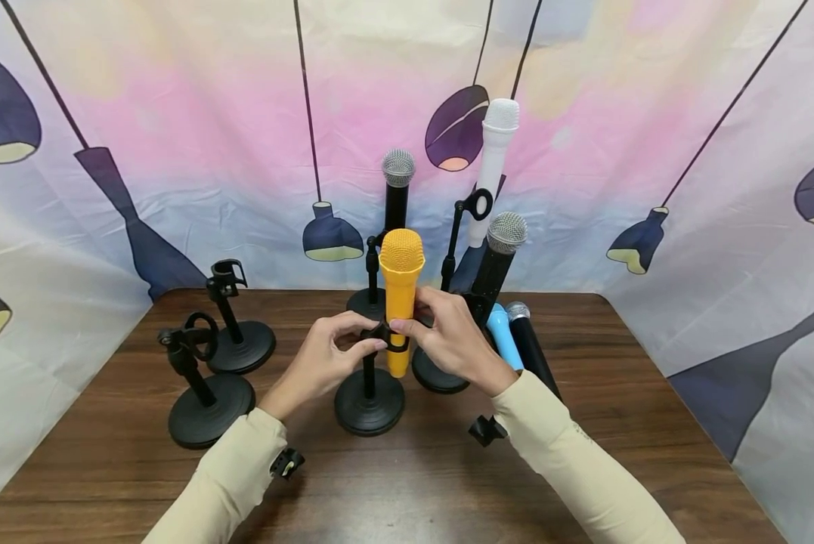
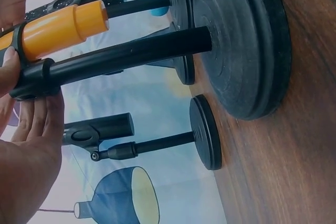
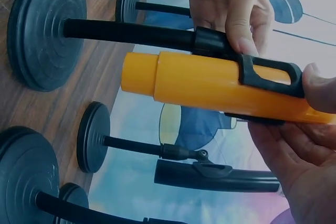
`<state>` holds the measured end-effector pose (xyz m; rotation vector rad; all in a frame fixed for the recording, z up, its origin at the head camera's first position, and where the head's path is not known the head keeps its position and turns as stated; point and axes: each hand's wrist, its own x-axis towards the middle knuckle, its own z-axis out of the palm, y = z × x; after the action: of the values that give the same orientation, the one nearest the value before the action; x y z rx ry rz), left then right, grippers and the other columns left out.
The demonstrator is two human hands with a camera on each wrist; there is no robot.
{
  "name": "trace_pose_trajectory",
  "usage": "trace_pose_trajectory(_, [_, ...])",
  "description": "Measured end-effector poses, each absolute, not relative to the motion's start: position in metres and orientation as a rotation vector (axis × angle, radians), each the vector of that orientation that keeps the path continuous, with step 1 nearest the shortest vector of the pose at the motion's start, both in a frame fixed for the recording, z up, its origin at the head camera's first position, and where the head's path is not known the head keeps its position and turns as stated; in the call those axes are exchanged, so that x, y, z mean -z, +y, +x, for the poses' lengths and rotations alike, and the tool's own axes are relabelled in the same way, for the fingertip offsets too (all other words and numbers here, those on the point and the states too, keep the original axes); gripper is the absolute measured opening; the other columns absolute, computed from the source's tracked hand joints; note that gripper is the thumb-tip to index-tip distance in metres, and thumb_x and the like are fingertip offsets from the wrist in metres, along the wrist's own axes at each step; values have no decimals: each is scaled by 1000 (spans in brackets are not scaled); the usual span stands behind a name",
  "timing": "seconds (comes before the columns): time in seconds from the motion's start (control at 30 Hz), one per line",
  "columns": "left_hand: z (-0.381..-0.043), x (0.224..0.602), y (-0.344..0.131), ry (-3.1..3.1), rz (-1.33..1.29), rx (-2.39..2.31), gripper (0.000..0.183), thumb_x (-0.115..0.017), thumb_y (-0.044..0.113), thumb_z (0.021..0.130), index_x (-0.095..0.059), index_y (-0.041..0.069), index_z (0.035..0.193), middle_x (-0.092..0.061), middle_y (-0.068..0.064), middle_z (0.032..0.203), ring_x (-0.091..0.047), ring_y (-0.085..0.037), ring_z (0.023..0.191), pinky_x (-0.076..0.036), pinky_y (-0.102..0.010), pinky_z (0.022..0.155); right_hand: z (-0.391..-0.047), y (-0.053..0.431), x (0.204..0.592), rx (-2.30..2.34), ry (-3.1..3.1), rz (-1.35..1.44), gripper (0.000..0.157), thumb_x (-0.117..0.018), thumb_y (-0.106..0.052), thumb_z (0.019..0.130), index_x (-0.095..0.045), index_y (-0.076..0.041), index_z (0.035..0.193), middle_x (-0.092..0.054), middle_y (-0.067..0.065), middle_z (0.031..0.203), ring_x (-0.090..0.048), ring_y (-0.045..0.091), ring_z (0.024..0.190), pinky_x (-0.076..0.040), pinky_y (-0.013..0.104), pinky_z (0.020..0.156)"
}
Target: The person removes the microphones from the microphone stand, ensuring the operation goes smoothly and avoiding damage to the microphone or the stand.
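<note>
A yellow-orange microphone (image 1: 401, 279) stands upright in the black clip (image 3: 295, 80) of a short microphone stand (image 1: 369, 404) near the middle of the table. My left hand (image 1: 321, 359) pinches the top of that stand, where the pole meets the clip; in the left wrist view its fingers lie behind the joint. With thumb and fingers, my right hand (image 1: 457, 336) grips the microphone at the clip, the thumb at the clip's end in the right wrist view. The microphone's lower end sticks out below the clip, above the round base (image 2: 236, 45).
Two bare stands (image 1: 205, 408) (image 1: 242, 344) are at the left. Behind are stands with a black microphone (image 1: 397, 200), a white microphone (image 1: 493, 159) and another black microphone (image 1: 495, 264). A blue microphone (image 1: 504, 336) and a black one (image 1: 532, 347) lie at the right.
</note>
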<state>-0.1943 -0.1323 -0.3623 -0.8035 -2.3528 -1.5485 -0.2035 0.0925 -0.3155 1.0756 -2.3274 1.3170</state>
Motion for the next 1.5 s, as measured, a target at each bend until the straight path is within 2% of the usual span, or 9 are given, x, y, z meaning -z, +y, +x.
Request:
trace_pose_trajectory(0.27, [-195,361,-132,-2383,-804,1539,24,-77,14,92,-74,5,114,-71,-9,108,-69,-23,77,-57,-30,63,-201,90,318,-1262,-2303,1034,25,-72,-9,96,-64,0,118,-70,8,108,-70,16,96,-58,31,81])
trace_pose_trajectory(0.5, [-195,361,-134,-2387,-799,1512,24,-77,16,92,-74,6,114,-72,-8,108,-69,-18,80,-58,-32,67,-202,87,316,-1213,-2292,1046,25,-69,-12,98,-61,0,119,-70,9,106,-70,16,92,-58,30,77])
trace_pose_trajectory(0.63, [-194,361,-136,-2395,-786,1486,25,-78,16,92,-74,6,114,-72,-7,108,-70,-16,82,-58,-32,68,-202,88,314,-1282,-2320,1077,31,-71,-12,97,-59,2,122,-68,11,108,-70,19,97,-58,30,82])
trace_pose_trajectory(0.77, [-194,360,-137,-2403,-793,1474,25,-77,16,92,-74,6,115,-72,-7,109,-69,-16,82,-58,-31,69,-204,90,312,-1373,-2361,1085,46,-78,-10,91,-57,2,130,-64,12,114,-68,23,105,-57,31,89])
trace_pose_trajectory(0.83, [-194,360,-137,-2404,-800,1473,25,-77,16,92,-74,6,115,-71,-8,109,-69,-17,80,-58,-31,67,-205,91,312,-1404,-2374,1075,48,-79,-9,89,-58,2,130,-64,12,116,-67,24,107,-57,33,90])
trace_pose_trajectory(1.03, [-194,360,-135,-2403,-811,1496,26,-77,16,92,-73,5,115,-71,-9,108,-68,-21,75,-58,-33,64,-205,91,310,-1260,-2373,1059,30,-76,-12,93,-64,0,118,-68,8,106,-70,17,94,-58,29,81])
trace_pose_trajectory(1.17, [-195,359,-135,-2394,-817,1489,26,-77,16,93,-74,5,116,-71,-9,109,-69,-19,79,-59,-37,68,-205,91,309,-1167,-2363,1070,29,-74,-15,95,-62,-1,117,-68,7,101,-68,14,88,-57,27,76])
trace_pose_trajectory(1.4, [-195,358,-134,-2397,-823,1474,26,-78,14,92,-74,4,115,-71,-9,108,-68,-17,76,-58,-36,66,-209,95,305,-1359,-2418,1141,48,-77,-9,92,-53,2,132,-61,12,114,-68,22,104,-58,31,87])
trace_pose_trajectory(1.5, [-195,358,-133,-2404,-822,1479,26,-77,14,92,-73,4,116,-71,-9,109,-69,-17,78,-58,-34,66,-210,95,306,-1340,-2416,1160,42,-77,-7,92,-57,2,128,-61,12,113,-67,22,105,-57,30,88])
